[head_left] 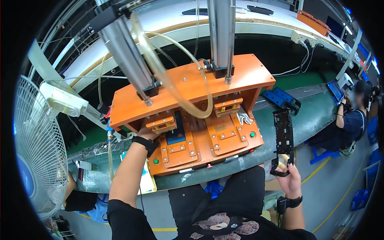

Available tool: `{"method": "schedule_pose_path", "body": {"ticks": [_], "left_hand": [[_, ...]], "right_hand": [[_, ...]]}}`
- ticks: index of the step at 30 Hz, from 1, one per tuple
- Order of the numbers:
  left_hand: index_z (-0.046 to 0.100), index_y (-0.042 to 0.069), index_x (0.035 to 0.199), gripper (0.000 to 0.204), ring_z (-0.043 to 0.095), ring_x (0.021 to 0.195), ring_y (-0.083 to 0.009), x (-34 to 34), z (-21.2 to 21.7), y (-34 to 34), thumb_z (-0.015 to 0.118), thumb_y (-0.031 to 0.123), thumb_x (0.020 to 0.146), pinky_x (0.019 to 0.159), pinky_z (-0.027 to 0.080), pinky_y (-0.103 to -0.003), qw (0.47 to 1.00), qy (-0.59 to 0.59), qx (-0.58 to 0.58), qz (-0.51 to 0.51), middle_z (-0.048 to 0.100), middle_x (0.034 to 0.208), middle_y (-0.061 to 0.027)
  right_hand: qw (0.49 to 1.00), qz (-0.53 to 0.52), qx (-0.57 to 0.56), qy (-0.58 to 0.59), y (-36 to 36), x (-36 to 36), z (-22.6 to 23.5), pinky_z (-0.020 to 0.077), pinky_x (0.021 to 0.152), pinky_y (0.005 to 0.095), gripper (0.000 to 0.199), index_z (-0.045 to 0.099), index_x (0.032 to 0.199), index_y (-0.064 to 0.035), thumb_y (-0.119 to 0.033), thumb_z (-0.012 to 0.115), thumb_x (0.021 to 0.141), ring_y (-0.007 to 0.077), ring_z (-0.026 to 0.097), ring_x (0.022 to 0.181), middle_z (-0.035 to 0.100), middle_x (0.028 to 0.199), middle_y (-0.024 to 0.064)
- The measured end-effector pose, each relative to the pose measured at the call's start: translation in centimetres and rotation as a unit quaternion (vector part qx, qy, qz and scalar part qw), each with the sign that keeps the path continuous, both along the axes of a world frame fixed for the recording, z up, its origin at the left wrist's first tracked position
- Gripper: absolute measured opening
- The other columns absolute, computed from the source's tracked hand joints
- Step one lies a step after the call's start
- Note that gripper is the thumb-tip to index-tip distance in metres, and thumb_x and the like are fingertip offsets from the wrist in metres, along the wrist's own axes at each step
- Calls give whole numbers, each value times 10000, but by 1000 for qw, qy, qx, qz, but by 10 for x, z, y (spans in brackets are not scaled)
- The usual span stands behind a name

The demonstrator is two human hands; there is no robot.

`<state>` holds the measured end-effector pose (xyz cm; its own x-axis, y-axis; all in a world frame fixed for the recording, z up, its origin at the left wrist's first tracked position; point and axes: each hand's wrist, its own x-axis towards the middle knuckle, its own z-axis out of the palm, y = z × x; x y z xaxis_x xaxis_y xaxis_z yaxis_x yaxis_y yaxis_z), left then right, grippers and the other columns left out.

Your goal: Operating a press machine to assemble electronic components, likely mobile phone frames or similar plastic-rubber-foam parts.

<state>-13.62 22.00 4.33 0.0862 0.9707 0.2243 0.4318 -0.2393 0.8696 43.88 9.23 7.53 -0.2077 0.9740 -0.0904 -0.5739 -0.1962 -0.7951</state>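
Note:
My right hand (289, 181), out to the right of the orange press (188, 82), is closed on the lower end of a long black plastic frame (283, 132) full of cut-outs. The frame stands roughly upright in the view, its lower end a loop-shaped part. My left hand (148, 133) reaches in under the press's top at the left station; its fingers are hidden behind the orange pressing block (162, 123). Beside it, a dark blue flat panel (175, 130) lies in the left fixture (179, 151). The right fixture (227, 136) holds no panel that I can see.
Two metal cylinders (221, 36) with clear hoses rise over the press. Green buttons (253, 135) sit on its front corners. Blue-and-black trays (282, 98) lie on the green bench (316, 108) at right. A white fan (42, 152) stands left; a person (348, 112) sits far right.

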Motion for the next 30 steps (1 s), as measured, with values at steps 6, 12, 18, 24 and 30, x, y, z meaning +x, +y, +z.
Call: {"method": "schedule_pose_path", "body": {"ticks": [6, 12, 18, 24, 30], "left_hand": [[639, 30, 1127, 308, 576, 1143, -367, 82, 103, -96, 665, 179, 858, 956, 474, -398, 948, 295, -38, 110, 632, 1219, -175], [570, 84, 1305, 712, 456, 1300, -408, 137, 83, -210, 813, 436, 737, 1089, 351, -524, 970, 146, 160, -111, 513, 1388, -152], [499, 70, 1375, 848, 451, 1326, -389, 130, 66, -204, 859, 299, 641, 1087, 366, -508, 961, 226, 153, -41, 527, 1359, -163], [531, 68, 1325, 730, 491, 1283, -382, 100, 82, -157, 775, 122, 640, 1081, 394, -426, 968, 216, 126, 2, 543, 1334, -210], [529, 32, 1300, 658, 528, 1174, -381, 85, 99, -129, 729, 175, 690, 1010, 430, -436, 925, 359, 112, -54, 565, 1242, -187]], "right_hand": [[962, 257, -45, 74, -36, -67, -8, 419, 1062, 500, 837, 333, 1430, 71, -279, 734, 784, 462, 542, 1203, 488, 1355, 297], [879, 435, -124, 149, -35, -172, -8, 359, 1113, 463, 895, 304, 1491, 12, -388, 726, 810, 411, 481, 1305, 440, 1451, 215], [841, 459, -112, 263, -4, -236, -37, 369, 1101, 467, 714, 347, 1472, -21, -383, 621, 920, 264, 512, 1281, 516, 1395, 142], [886, 425, -135, 127, 10, -239, -21, 441, 1035, 445, 723, 366, 1466, -29, -591, 293, 1016, 336, 533, 1262, 504, 1408, 195], [918, 378, -114, -40, -17, -193, -57, 498, 917, 326, 541, 486, 1370, -7, -428, 342, 1062, 205, 631, 1040, 631, 1239, 138]]}}
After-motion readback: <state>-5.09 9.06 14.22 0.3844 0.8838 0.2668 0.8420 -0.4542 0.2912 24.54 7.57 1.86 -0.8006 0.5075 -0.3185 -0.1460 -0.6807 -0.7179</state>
